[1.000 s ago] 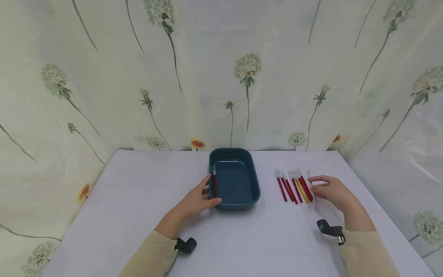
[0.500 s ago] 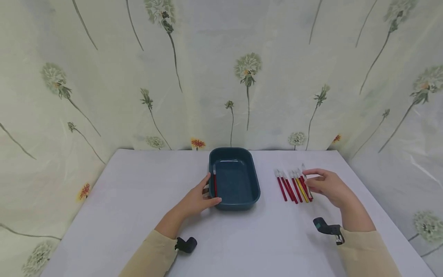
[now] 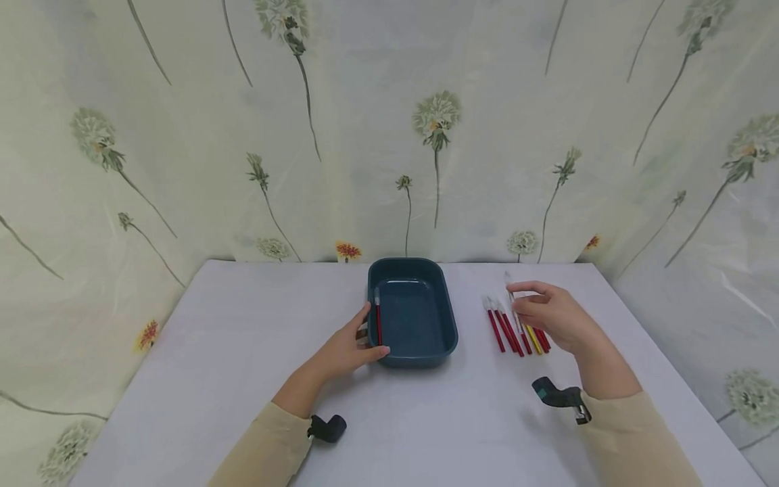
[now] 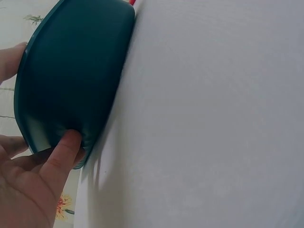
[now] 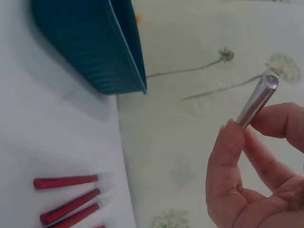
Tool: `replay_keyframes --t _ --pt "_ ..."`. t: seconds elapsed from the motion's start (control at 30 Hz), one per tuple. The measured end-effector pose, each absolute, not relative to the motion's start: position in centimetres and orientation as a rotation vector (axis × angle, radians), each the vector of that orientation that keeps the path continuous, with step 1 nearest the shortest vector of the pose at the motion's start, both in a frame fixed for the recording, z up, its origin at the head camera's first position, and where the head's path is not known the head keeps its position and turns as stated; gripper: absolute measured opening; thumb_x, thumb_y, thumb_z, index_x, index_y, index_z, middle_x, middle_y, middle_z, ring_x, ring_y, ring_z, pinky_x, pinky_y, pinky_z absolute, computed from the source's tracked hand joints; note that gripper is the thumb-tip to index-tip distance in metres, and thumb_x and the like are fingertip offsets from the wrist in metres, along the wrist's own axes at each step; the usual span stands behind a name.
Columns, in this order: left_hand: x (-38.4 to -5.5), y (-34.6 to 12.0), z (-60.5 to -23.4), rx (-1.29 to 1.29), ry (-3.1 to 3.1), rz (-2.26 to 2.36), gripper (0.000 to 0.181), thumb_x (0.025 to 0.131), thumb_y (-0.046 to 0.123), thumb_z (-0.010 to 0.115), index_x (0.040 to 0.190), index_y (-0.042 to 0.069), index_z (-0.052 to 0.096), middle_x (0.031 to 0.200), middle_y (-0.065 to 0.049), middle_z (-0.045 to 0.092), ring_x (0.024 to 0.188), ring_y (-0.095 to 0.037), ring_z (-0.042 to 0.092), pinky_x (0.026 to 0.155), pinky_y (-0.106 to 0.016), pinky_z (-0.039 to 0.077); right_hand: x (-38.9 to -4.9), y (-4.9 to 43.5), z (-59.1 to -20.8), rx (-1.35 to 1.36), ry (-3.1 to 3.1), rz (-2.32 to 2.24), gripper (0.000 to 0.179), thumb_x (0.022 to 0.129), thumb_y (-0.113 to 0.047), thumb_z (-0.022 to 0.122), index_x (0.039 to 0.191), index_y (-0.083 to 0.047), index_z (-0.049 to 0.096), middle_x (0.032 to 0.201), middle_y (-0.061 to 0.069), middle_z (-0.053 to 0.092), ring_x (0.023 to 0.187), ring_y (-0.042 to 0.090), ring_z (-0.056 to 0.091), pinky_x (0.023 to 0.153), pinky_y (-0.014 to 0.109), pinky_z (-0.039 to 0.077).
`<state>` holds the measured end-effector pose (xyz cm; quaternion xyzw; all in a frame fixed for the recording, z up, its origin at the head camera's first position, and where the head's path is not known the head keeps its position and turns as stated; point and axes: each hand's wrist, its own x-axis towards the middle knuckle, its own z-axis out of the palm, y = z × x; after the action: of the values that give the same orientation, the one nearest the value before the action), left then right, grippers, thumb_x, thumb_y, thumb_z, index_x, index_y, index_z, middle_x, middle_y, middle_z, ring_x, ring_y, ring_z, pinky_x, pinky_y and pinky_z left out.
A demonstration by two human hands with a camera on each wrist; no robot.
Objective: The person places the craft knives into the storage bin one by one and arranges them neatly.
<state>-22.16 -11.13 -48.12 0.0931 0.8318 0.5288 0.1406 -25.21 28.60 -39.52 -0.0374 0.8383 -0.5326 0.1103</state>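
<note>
My left hand grips the near left corner of a dark teal plastic basin, thumb over the rim and fingers against the outer wall. Inside it, along the left wall, lies a red pen-shaped tool with a clear cap. My right hand pinches a silver pen-shaped tool between thumb and fingers, capped end pointing up and away. Below that hand, several red pen-shaped tools and a yellow one lie side by side, partly hidden by it.
A white cloth covers the table. Behind and beside it hangs a flower-printed curtain. Black wrist cameras stick out from both sleeves.
My right hand has lifted the silver pen-shaped tool from the right end of the row and carried it left over the others. My left hand stays on the basin.
</note>
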Motion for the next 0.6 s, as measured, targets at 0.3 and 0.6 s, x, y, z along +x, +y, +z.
replay_keyframes --t 0.3,0.6 --pt "-22.2 -11.1 -48.0 0.260 2.411 1.506 0.101 0.088 0.039 0.078 0.162 0.026 0.011 0.163 -0.013 0.027 0.135 -0.033 0.050 0.103 -0.047 0.048 -26.0 25.6 -38.5 -0.145 2.348 -1.635 0.051 0.100 -0.023 0.063 0.144 -0.002 0.047 0.134 0.024 0.051 0.122 0.034 0.057 0.100 0.038 0.048" --pt "-22.1 -11.0 -47.9 0.258 2.413 1.499 0.101 0.088 0.038 0.078 0.163 0.025 0.011 0.163 -0.014 0.026 0.135 -0.034 0.050 0.103 -0.047 0.048 -26.8 22.4 -37.7 -0.191 2.319 -1.641 0.048 0.098 -0.016 0.067 0.141 -0.001 0.051 0.129 0.022 0.056 0.113 0.027 0.061 0.097 0.036 0.052"
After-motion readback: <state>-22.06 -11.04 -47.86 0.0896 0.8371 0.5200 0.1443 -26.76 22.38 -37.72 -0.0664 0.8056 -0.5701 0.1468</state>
